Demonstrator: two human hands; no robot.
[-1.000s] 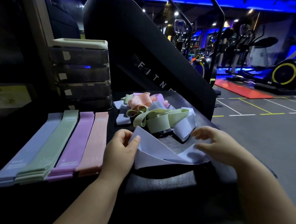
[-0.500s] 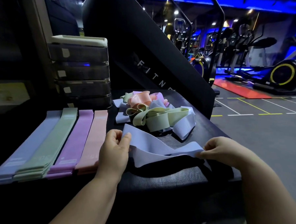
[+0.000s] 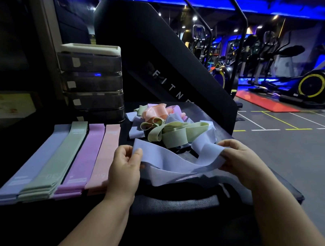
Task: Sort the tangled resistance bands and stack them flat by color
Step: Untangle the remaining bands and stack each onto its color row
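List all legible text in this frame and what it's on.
"F I T N": white letters on the black machine panel, rest hidden.
Printed labels on the flat band stacks: too blurred to read.
Tags on the drawer unit: nothing readable.
Yellow poster at left: blurred.

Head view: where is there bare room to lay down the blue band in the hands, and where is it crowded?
Bare black surface shows below the blue band, between the left hand and right hand. Crowded: the tangled pile just behind it, and the pink stack close beside the left hand.
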